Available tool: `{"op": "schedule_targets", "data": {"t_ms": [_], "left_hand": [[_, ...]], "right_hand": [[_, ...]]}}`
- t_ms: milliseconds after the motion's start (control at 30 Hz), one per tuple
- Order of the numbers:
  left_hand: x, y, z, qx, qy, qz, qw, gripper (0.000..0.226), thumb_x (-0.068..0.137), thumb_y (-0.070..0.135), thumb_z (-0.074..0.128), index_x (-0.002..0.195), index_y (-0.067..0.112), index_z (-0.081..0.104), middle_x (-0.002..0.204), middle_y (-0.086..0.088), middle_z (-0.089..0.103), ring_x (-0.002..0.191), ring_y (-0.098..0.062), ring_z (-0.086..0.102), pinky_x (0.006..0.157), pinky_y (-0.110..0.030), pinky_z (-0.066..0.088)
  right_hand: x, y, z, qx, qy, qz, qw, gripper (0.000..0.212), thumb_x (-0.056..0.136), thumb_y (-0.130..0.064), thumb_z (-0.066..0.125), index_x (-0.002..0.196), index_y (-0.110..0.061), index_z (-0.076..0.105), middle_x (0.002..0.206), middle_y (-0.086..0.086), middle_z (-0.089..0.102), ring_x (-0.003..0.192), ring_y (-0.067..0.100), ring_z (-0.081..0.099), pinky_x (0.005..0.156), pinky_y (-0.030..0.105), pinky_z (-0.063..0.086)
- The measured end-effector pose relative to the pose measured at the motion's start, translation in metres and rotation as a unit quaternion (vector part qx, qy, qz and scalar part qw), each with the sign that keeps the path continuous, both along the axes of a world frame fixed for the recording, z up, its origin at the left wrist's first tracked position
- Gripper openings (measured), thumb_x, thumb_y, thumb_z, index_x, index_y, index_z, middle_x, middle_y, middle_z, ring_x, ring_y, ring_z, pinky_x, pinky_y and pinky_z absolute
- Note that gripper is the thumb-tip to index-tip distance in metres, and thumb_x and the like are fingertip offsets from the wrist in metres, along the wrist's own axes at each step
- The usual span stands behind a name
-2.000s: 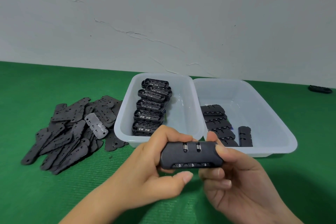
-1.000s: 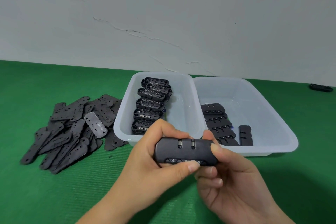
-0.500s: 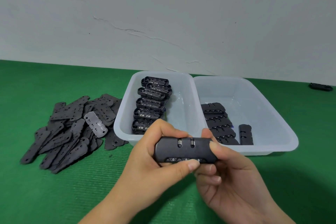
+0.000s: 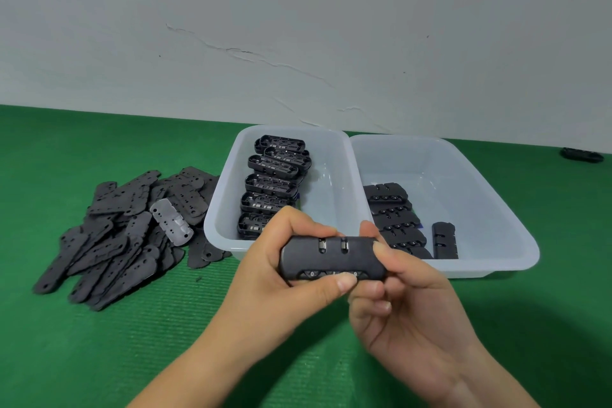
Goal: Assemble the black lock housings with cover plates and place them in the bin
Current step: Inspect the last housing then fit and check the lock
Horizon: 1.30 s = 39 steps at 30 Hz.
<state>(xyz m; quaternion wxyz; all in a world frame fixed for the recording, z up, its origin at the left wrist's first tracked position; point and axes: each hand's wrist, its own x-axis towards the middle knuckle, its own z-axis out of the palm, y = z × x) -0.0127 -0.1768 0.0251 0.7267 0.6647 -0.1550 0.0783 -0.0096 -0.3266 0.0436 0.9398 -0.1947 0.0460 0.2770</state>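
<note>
Both hands hold one black lock housing (image 4: pixel 331 257) level in front of the bins, its number dials facing me. My left hand (image 4: pixel 278 278) grips its left end, thumb lying along the dial edge. My right hand (image 4: pixel 407 305) grips the right end from below and behind. Open housings (image 4: pixel 271 185) stand in a row in the left white bin (image 4: pixel 220 225). Closed housings (image 4: pixel 394 215) lie in the right white bin (image 4: pixel 510 242). A heap of black cover plates (image 4: pixel 116 235) lies on the green mat at left.
One pale grey plate (image 4: pixel 170 222) lies on top of the heap. A lone black part (image 4: pixel 583 154) sits at the far right by the wall. The white wall stands close behind the bins. Green mat (image 4: pixel 99 358) stretches in front of the heap.
The housing and both hands have shifted slightly left and toward me over two seconds. My left thumb has slid along the dial edge. The bins and plates have not moved.
</note>
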Motion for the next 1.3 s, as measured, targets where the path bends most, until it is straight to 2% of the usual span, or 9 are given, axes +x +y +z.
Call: {"op": "schedule_targets", "data": {"t_ms": [133,233,500,633,767,1000,1133,1233,1300], "left_hand": [[0.0,0.003,-0.002,-0.014,0.022,-0.043,0.999,0.038,0.063,0.014,0.079,0.093,0.024,0.058,0.087,0.006,0.071,0.073,-0.005,0.067,0.063,-0.016,0.053],[0.001,0.004,-0.001,0.005,0.009,-0.038,0.999,0.033,0.066,0.019,0.076,0.094,0.026,0.059,0.086,0.007,0.068,0.072,-0.006,0.061,0.063,-0.018,0.052],[0.005,0.0,-0.006,-0.039,0.012,-0.022,0.999,0.034,0.061,0.012,0.08,0.086,0.022,0.059,0.082,0.001,0.071,0.074,-0.009,0.066,0.066,-0.02,0.053],[0.005,0.002,-0.007,-0.039,0.036,-0.059,0.997,0.04,0.065,0.005,0.08,0.095,0.017,0.056,0.089,0.0,0.072,0.075,-0.01,0.07,0.065,-0.018,0.054],[0.006,0.003,-0.006,-0.012,0.018,-0.042,0.999,0.034,0.065,0.019,0.078,0.093,0.024,0.059,0.086,0.004,0.069,0.073,-0.009,0.062,0.065,-0.02,0.052],[0.005,-0.006,-0.009,-0.042,0.014,-0.011,0.999,0.038,0.064,-0.005,0.075,0.092,0.008,0.053,0.078,0.008,0.071,0.069,-0.002,0.067,0.062,-0.013,0.051],[0.002,-0.003,-0.007,-0.051,0.044,-0.05,0.996,0.045,0.065,-0.004,0.077,0.098,0.013,0.052,0.086,0.002,0.074,0.069,-0.011,0.072,0.063,-0.017,0.054],[0.003,-0.002,-0.006,-0.045,0.047,-0.061,0.996,0.042,0.069,-0.008,0.071,0.101,0.009,0.049,0.088,0.004,0.073,0.07,-0.007,0.071,0.062,-0.015,0.053],[0.004,-0.001,-0.006,-0.042,0.047,-0.054,0.997,0.041,0.068,-0.003,0.076,0.098,0.012,0.052,0.088,0.004,0.072,0.072,-0.007,0.07,0.062,-0.016,0.053]], "right_hand": [[0.003,-0.001,-0.001,-0.017,-0.001,-0.005,1.0,0.061,0.017,0.001,0.091,0.075,-0.009,0.076,0.056,0.006,0.059,0.034,0.013,0.047,0.03,0.017,0.039],[0.003,-0.002,-0.002,-0.004,-0.002,0.002,1.0,0.058,0.02,0.003,0.091,0.075,-0.009,0.076,0.051,0.006,0.058,0.035,0.013,0.048,0.03,0.018,0.039],[0.001,-0.001,-0.002,0.0,-0.005,0.002,1.0,0.062,0.017,0.004,0.09,0.076,-0.009,0.077,0.044,0.005,0.055,0.034,0.014,0.05,0.031,0.019,0.041],[0.003,-0.002,-0.002,-0.003,-0.005,0.001,1.0,0.063,0.016,0.004,0.09,0.075,-0.008,0.077,0.044,0.006,0.055,0.033,0.014,0.05,0.03,0.018,0.041],[0.003,-0.003,-0.001,0.009,-0.005,0.002,1.0,0.061,0.017,0.005,0.09,0.076,-0.008,0.077,0.044,0.005,0.055,0.034,0.014,0.049,0.031,0.018,0.041],[0.003,-0.002,-0.004,-0.015,-0.011,-0.013,1.0,0.066,0.014,0.001,0.09,0.077,-0.009,0.077,0.053,0.006,0.057,0.033,0.014,0.048,0.03,0.018,0.039],[0.003,-0.004,-0.005,-0.016,-0.011,-0.017,1.0,0.065,0.014,0.001,0.09,0.076,-0.008,0.077,0.054,0.006,0.057,0.033,0.013,0.048,0.03,0.018,0.039],[0.002,-0.004,-0.005,-0.015,-0.009,-0.015,1.0,0.065,0.014,0.002,0.09,0.076,-0.008,0.077,0.056,0.007,0.057,0.033,0.013,0.048,0.029,0.018,0.039],[0.002,-0.004,-0.005,-0.01,-0.007,-0.013,1.0,0.064,0.014,0.002,0.09,0.076,-0.008,0.077,0.057,0.008,0.058,0.033,0.014,0.048,0.03,0.019,0.039]]}}
